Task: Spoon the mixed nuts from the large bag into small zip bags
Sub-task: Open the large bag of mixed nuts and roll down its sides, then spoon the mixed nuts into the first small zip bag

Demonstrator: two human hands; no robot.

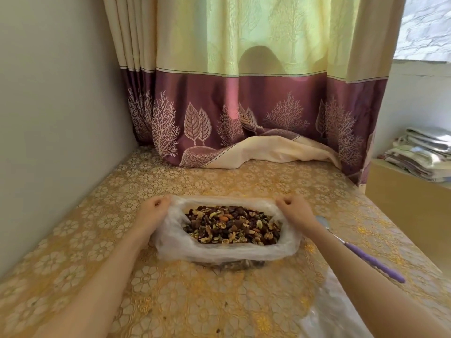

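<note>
While the large bag [227,250] of mixed nuts [231,225] sits mid-tabletop [195,301], I pinch its rolled-down rim with both hands: my left hand [152,211] curled on the corner at ten o'clock, my right hand [294,209] curled on the corner at two o'clock. At three o'clock of the bag lies a purple-handled spoon [366,257], just beside my right forearm. A curtain [244,93] hangs at twelve o'clock.

Both hands, left hand [152,211] and right hand [294,209], grip the open large bag [227,251] of mixed nuts [231,225].
</note>
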